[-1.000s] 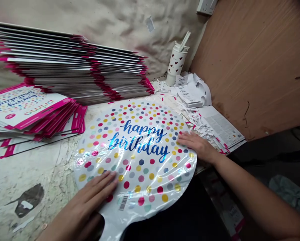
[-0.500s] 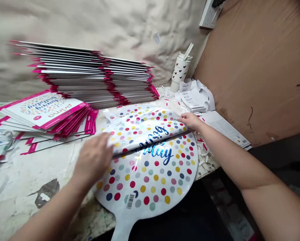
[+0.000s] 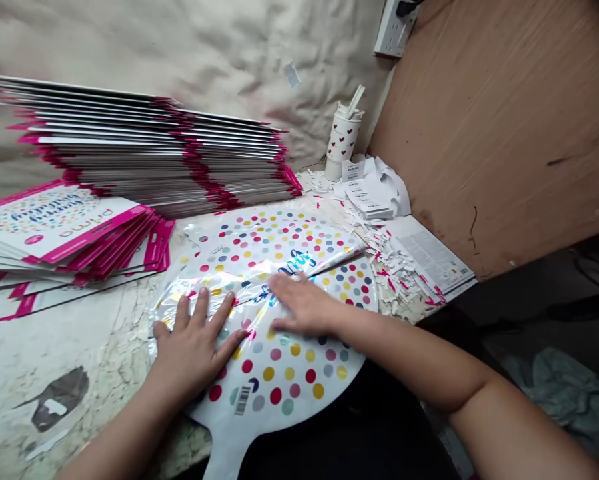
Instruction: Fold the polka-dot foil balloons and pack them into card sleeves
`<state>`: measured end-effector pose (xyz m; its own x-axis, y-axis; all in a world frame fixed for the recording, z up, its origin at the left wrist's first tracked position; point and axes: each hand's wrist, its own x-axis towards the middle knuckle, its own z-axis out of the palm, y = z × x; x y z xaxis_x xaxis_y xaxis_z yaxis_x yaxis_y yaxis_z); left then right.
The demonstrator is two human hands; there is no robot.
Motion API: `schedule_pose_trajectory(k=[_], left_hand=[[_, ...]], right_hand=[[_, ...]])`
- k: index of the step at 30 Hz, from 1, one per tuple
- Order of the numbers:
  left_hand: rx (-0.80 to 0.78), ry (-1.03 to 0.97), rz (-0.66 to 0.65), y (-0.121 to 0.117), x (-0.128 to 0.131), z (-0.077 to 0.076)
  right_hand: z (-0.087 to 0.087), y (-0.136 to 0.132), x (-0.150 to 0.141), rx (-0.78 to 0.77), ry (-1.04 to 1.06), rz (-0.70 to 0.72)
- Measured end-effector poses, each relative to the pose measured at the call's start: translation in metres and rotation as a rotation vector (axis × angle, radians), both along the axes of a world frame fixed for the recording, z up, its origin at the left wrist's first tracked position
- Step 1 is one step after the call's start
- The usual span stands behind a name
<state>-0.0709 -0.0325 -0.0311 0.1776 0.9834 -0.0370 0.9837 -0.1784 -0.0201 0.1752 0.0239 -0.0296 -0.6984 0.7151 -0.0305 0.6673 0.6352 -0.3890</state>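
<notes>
A flat, uninflated foil balloon (image 3: 279, 393) with coloured dots and shiny blue lettering lies on the table, its white neck hanging over the front edge. The upper part is folded over on itself, and the fold runs across the middle. My left hand (image 3: 194, 340) lies spread on the balloon's left side, fingers pointing away from me. My right hand (image 3: 302, 303) rests on the fold by the lettering, its fingers stretched out and partly covering the letters. A small barcode label (image 3: 243, 400) shows near the neck.
Behind the balloon stands a tall stack of pink-edged card packets (image 3: 154, 160). More printed packets (image 3: 64, 220) lie fanned at the left. A heart-patterned tumbler (image 3: 342, 140), a label strip (image 3: 374, 193), paper scraps (image 3: 402, 277) and a booklet (image 3: 432, 253) are at the right, beside a brown board (image 3: 504, 133).
Both hands have let go of the folded edge and come down flat on the balloon. My right hand has moved left and nearer to me. The view has shifted slightly right.
</notes>
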Motion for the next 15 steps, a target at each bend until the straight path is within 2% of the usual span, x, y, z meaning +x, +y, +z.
schedule_pose_trajectory(k=[1,3,4,6,8,9,12,14,15], left_hand=[[-0.014,-0.010,0.006,0.000,0.001,0.001],[-0.030,-0.034,0.036,0.001,0.008,0.003],[-0.022,-0.046,0.041,0.003,0.016,0.005],[0.010,-0.070,0.003,0.006,0.038,0.008],[0.011,-0.090,-0.060,0.009,0.063,0.010],[-0.013,-0.096,-0.079,0.010,0.075,0.010],[-0.080,-0.105,-0.065,0.010,0.096,0.006],[-0.077,-0.121,-0.055,0.009,0.098,0.003],[-0.066,-0.134,-0.054,0.008,0.097,0.001]], right_hand=[[0.001,0.000,0.022,-0.007,-0.028,-0.173],[0.004,0.001,0.069,0.087,-0.073,-0.608],[0.006,0.000,0.088,0.150,-0.082,-0.674],[0.005,-0.008,0.106,0.238,-0.061,-0.584],[-0.001,-0.017,0.103,0.252,-0.024,-0.475],[-0.004,-0.019,0.096,0.226,-0.007,-0.498],[-0.004,-0.005,0.077,0.052,0.129,-0.763],[0.010,0.013,0.064,-0.062,0.347,-0.835],[0.021,0.020,0.054,-0.072,0.466,-0.822]])
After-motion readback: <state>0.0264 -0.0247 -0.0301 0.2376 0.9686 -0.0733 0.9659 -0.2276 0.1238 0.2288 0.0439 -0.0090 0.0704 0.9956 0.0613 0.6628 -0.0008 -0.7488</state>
